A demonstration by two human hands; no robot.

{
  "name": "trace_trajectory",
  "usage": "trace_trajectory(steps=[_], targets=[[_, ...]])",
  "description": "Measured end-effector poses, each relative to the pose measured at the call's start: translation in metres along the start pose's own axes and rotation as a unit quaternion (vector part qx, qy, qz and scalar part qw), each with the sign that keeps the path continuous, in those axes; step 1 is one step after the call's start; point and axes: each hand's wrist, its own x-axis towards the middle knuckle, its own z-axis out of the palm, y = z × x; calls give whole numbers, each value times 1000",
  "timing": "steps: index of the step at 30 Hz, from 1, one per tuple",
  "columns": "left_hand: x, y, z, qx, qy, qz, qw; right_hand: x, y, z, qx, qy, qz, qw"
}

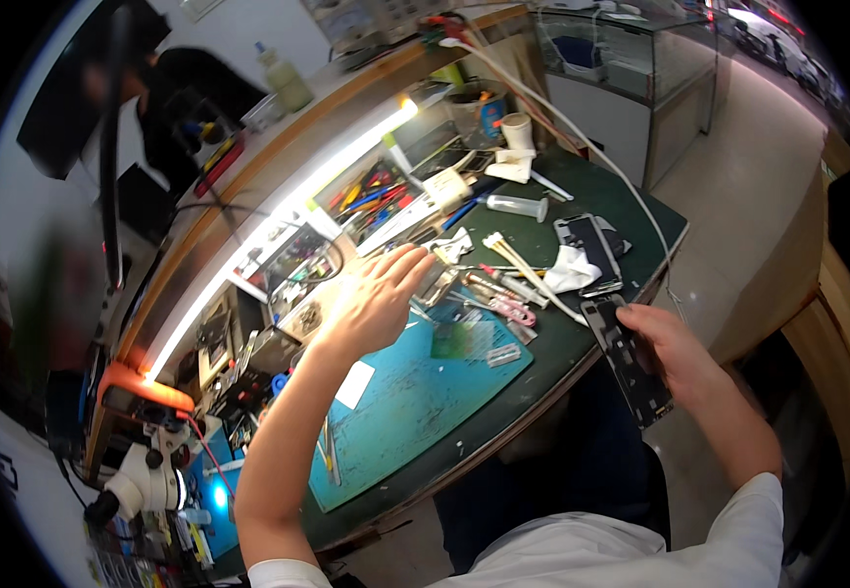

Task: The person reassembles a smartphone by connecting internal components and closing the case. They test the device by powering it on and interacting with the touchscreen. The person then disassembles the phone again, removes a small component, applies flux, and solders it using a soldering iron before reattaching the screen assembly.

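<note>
My right hand (678,345) grips a black, phone-sized panel (632,367) with grey patches, thumb on its face, beyond the bench's right front edge. It looks like the inner side of a phone part; which part I cannot tell. My left hand (378,296) reaches over the back of the blue work mat (400,402), fingers stretched out, palm hidden from view. Close to its fingertips lie small tools and a crumpled white wipe (454,245). An opened phone (589,240) lies on the bench's right side, partly under a white cloth (572,269).
Cotton swabs (523,265), a syringe (517,206) and a pink-handled tool (513,312) lie right of the mat. Tweezers (331,456) rest on it. A lit lamp bar (278,230) spans the back; a microscope (145,475) stands left. Another person (185,108) is behind the shelf.
</note>
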Motion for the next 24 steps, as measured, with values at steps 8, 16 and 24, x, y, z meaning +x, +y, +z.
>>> trace_trajectory(steps=[8, 16, 24], targets=[[55, 2, 1, -30, -182, 29, 982, -27, -3, -64, 27, 134, -58, 989], [65, -18, 0, -9, -128, 69, 989, -16, -4, -61, 40, 55, -45, 997], [18, 58, -66, -60, -56, -75, 994, -9, -6, -20, -31, -39, -106, 993]])
